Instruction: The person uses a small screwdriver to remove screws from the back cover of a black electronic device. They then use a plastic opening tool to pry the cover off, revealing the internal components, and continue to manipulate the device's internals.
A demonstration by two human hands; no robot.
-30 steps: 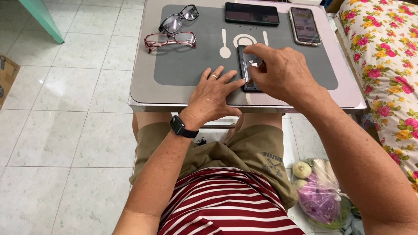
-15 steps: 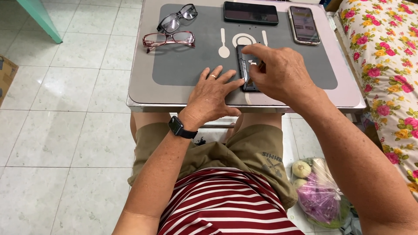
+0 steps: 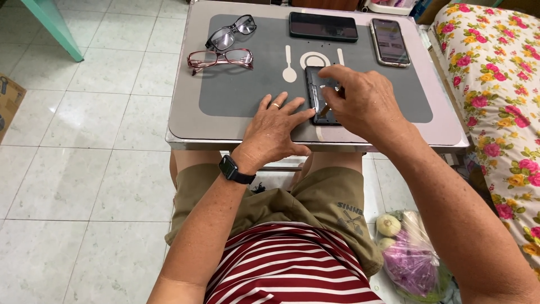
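A small dark opened device (image 3: 315, 84) lies flat on the grey mat (image 3: 247, 95) of a little table. My left hand (image 3: 275, 132) rests flat on the mat with spread fingers, its fingertips touching the device's left edge; it has a ring and a black wrist watch. My right hand (image 3: 365, 104) hovers over the device's right half, thumb and forefinger pinched on a thin small tool (image 3: 325, 104) that points down onto the device. The hand hides the device's right side.
Black glasses (image 3: 230, 31) and red glasses (image 3: 220, 58) lie at the mat's far left. A black phone (image 3: 323, 26) and a lit phone (image 3: 390, 41) lie at the far edge. A floral bed (image 3: 500, 84) stands right; a bag of vegetables (image 3: 410, 259) is on the floor.
My right hand has drawn slightly to the right, uncovering more of the device. The left hand stays flat in the same spot.
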